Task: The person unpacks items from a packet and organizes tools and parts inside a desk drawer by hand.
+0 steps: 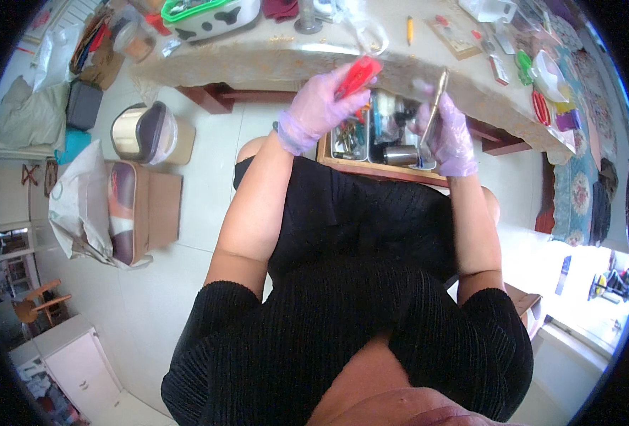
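Observation:
My left hand (322,104), in a thin purple glove, grips a red object (358,77) over the table's front edge; its exact kind is not clear. To its right, my right hand (449,130), gloved likewise, holds a slim gold-coloured tool (436,104), possibly a pen or a craft knife, pointing up and away from me. Motion blurs the right fingertips. Between and beneath both hands, a pulled-out wooden drawer (383,169) carries trays of small tools and parts. A dark metallic cylinder (401,155) lies in it near the right hand. The glove covers part of the drawer's contents.
On the cloth-covered table (229,66) are a yellow pencil (410,30), a green-rimmed box (213,21), red-handled scissors (541,108) and a white container (550,75). A trash bin (139,132) and a cardboard box (157,207) stand on the floor at left.

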Action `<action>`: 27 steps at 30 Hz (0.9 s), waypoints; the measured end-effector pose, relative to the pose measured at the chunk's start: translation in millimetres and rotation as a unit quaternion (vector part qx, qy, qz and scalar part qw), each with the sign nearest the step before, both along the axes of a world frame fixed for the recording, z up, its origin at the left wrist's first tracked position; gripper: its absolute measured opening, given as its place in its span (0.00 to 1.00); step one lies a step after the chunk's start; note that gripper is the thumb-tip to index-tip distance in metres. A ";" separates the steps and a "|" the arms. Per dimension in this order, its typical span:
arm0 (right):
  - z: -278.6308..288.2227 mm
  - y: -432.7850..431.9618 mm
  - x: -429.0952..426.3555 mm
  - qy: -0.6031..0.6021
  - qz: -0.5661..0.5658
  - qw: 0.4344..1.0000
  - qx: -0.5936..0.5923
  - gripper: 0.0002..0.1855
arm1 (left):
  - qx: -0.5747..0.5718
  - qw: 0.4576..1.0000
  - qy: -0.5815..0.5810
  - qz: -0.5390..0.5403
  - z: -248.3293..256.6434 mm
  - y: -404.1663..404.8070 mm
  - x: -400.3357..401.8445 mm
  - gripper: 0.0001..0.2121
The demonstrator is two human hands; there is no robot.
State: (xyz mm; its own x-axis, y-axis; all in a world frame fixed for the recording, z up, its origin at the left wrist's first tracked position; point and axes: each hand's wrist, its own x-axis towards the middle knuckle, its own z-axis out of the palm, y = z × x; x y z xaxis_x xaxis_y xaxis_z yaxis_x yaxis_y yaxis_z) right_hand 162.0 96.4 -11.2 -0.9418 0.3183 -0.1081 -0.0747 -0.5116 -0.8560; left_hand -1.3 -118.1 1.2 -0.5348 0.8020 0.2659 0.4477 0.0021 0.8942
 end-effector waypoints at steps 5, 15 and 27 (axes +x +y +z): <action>113.3 -21.7 15.9 0.007 0.132 0.965 0.225 0.24 | 0.024 0.998 0.053 0.000 2.8 6.8 9.2 0.14; 176.1 -22.4 -1.7 -0.135 0.179 0.615 0.756 0.19 | -0.032 0.984 0.158 0.076 6.7 13.2 18.8 0.22; 158.0 -21.1 -21.7 -0.147 0.156 0.695 0.686 0.21 | 0.039 0.996 -0.064 0.038 -5.1 22.1 26.2 0.25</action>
